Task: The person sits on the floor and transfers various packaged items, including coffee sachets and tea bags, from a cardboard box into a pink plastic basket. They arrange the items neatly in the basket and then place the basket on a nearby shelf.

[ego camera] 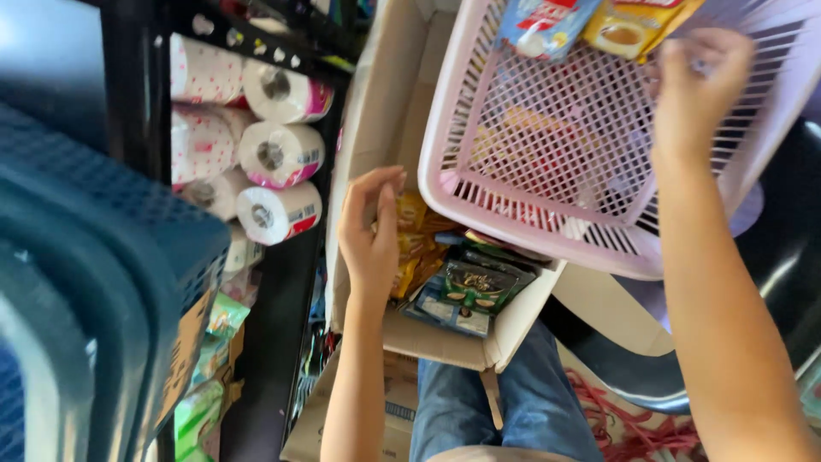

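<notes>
My left hand (369, 229) hovers over an open cardboard box (445, 342) resting on my lap, fingers bent and holding nothing. Inside the box lie yellow snack packets (414, 244) and dark green sachets (477, 287). My right hand (697, 85) is up at the far side of a pink plastic basket (547, 145) tilted over the box, fingers curled against its mesh floor. At the basket's upper edge lie a blue packet (543, 24) and a yellow packet (629, 27).
A black shelf (137, 103) at the left carries several wrapped paper rolls (278, 154). A dark blue crate (103, 282) fills the near left. Green packs (209, 376) sit lower on the shelf. Another carton (398, 419) and a red cord (633, 419) lie below.
</notes>
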